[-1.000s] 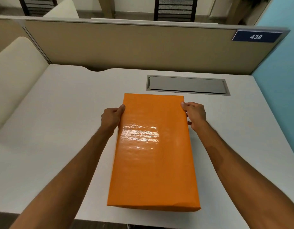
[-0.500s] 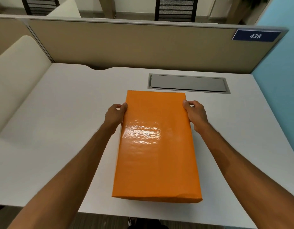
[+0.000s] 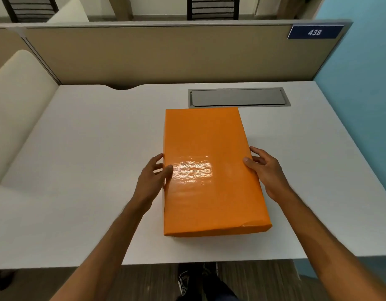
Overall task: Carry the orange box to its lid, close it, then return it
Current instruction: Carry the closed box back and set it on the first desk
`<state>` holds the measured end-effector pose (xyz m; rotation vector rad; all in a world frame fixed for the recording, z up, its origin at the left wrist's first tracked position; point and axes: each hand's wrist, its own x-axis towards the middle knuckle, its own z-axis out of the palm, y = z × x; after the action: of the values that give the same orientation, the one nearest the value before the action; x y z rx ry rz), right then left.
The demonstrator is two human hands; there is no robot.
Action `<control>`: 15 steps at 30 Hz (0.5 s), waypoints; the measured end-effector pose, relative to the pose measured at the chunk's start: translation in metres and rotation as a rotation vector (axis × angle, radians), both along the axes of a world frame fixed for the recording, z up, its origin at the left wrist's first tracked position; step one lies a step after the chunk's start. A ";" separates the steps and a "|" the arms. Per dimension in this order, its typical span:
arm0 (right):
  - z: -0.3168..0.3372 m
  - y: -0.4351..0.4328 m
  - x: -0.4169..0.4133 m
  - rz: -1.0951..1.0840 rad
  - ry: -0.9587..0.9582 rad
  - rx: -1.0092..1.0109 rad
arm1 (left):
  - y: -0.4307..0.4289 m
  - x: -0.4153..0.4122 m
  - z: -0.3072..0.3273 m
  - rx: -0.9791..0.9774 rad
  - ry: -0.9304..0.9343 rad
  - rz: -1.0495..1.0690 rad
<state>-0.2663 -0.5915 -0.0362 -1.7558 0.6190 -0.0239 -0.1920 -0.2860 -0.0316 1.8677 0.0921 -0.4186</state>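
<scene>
The orange box point(image 3: 209, 181) lies flat on the white desk point(image 3: 90, 170), its glossy lid on and shut, long axis pointing away from me. My left hand point(image 3: 152, 177) sits at the middle of its left side, thumb resting on the lid's edge and fingers spread loosely beside the wall. At the right side, my right hand point(image 3: 266, 172) does the same: thumb on the lid, fingers apart alongside the box. Neither hand closes around the box, which rests on the desk.
A grey cable hatch point(image 3: 238, 97) is set into the desk just behind the box. A beige partition point(image 3: 166, 55) with a blue "438" sign point(image 3: 314, 32) closes the back. A blue wall point(image 3: 361, 105) stands to the right, a cream seat back point(image 3: 18, 94) to the left.
Both hands slid from the box's far corners back to the middle of its sides and their fingers loosened. The box now sits farther from the desk's front edge.
</scene>
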 end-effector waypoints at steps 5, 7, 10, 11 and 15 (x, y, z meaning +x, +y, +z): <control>0.000 0.006 -0.031 -0.015 -0.012 0.091 | 0.005 -0.023 -0.002 -0.085 0.014 0.012; -0.001 0.006 -0.039 -0.025 0.001 0.124 | 0.007 -0.028 -0.003 -0.101 0.026 0.045; -0.002 0.006 -0.046 -0.023 0.020 0.196 | 0.006 -0.034 -0.003 -0.136 0.061 0.081; -0.002 0.007 -0.046 -0.019 0.025 0.229 | 0.005 -0.035 -0.003 -0.162 0.082 0.090; -0.001 0.007 -0.046 0.002 0.031 0.287 | 0.000 -0.038 0.002 -0.251 0.168 0.135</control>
<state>-0.3128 -0.5849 -0.0370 -1.4814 0.6112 0.0905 -0.2298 -0.2861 -0.0300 1.5674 0.2653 -0.4704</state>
